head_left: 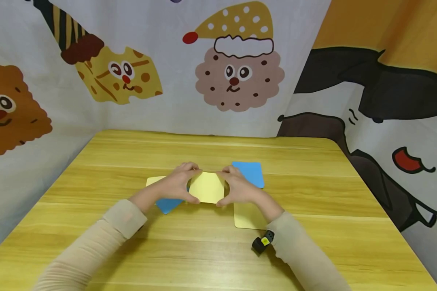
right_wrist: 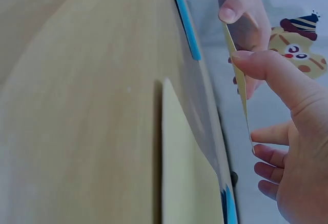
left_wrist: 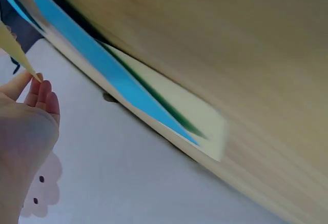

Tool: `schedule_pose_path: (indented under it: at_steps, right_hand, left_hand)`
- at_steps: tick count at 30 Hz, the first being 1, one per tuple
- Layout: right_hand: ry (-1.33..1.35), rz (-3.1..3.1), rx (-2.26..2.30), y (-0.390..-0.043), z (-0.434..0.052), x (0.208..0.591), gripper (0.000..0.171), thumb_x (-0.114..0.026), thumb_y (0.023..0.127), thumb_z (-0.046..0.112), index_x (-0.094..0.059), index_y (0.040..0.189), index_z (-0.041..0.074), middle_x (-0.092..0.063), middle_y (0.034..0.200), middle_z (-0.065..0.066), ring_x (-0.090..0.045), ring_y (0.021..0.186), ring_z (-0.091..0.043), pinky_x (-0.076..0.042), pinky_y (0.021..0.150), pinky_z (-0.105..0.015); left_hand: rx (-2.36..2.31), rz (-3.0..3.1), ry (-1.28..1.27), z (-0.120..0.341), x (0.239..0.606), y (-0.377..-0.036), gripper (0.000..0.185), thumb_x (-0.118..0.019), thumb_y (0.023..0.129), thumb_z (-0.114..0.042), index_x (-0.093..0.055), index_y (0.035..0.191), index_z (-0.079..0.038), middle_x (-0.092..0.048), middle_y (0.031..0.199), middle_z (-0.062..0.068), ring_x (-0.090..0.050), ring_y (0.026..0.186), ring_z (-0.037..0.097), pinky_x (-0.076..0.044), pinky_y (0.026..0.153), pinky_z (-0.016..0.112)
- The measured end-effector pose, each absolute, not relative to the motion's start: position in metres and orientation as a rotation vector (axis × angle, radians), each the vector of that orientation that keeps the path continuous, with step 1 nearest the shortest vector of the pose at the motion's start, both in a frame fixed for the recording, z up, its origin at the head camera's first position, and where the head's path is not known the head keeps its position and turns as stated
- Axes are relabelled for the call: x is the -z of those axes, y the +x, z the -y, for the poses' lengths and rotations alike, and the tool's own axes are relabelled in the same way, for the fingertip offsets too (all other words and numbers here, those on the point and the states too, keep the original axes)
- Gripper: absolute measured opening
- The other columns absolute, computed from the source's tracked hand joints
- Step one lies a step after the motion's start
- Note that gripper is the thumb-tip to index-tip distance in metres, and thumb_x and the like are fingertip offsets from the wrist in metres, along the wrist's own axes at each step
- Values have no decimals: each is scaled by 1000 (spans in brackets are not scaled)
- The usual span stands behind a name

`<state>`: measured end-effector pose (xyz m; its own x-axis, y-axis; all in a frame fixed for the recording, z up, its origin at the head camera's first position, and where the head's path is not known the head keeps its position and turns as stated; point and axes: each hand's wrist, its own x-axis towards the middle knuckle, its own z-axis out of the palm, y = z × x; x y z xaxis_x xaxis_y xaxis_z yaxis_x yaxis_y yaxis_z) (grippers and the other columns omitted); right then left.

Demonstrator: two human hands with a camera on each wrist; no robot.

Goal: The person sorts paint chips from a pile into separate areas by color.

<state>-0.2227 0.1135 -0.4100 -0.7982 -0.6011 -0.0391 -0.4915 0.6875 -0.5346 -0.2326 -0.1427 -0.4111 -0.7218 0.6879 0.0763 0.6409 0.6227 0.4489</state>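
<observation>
Between both hands a pale yellow card point(head_left: 206, 188) is held up over the middle of the table. My left hand point(head_left: 180, 182) pinches its left side, thumb at the near corner and fingertips at the far one. The right hand point(head_left: 238, 186) grips the opposite side in the same way. In the right wrist view the held card point(right_wrist: 240, 83) appears nearly edge-on and slightly bent, raised off the tabletop. By the left hand, a blue card point(head_left: 168, 205) overlaps another yellow card point(head_left: 154, 180). Near the right hand lie a second blue card point(head_left: 249, 173) and, closer, a yellow card point(head_left: 248, 216), partly hidden by the forearm.
The wooden table point(head_left: 189, 250) reaches back to a white curtain point(head_left: 175, 117) printed with cartoon food faces. A small black device point(head_left: 263, 241) with a yellow patch sits at the right sleeve's cuff.
</observation>
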Motion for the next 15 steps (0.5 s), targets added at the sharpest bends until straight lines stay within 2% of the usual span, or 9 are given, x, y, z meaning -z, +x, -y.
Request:
schedule_pose_path:
  at_steps: [4,11,15]
  right_hand:
    - [-893,-2690,755,-219,-124,407,100,-87,67,40,-37,146,1,-34,134,-9,-32,119,-25,-38,90,-41]
    - [-871,-2681,761,-208,-141,403,102,-87,65,38,-37,145,0,-31,141,-14,-25,129,-30,-34,100,-48]
    - [-859,-2672,764,-200,-151,401,102,-88,65,36,-37,146,0,-31,141,-16,-23,131,-32,-35,99,-50]
  left_hand:
    - [-708,-2714,1133,132,411,-230,99,-81,69,-52,-42,140,6,-39,134,10,-35,121,26,-35,98,48]
    - [-671,-2720,1135,113,409,-221,97,-82,68,-52,-45,138,4,-41,133,9,-37,119,24,-36,98,44]
    - [-593,-2738,1160,101,409,-215,98,-81,67,-56,-47,138,3,-42,132,8,-39,118,23,-37,97,40]
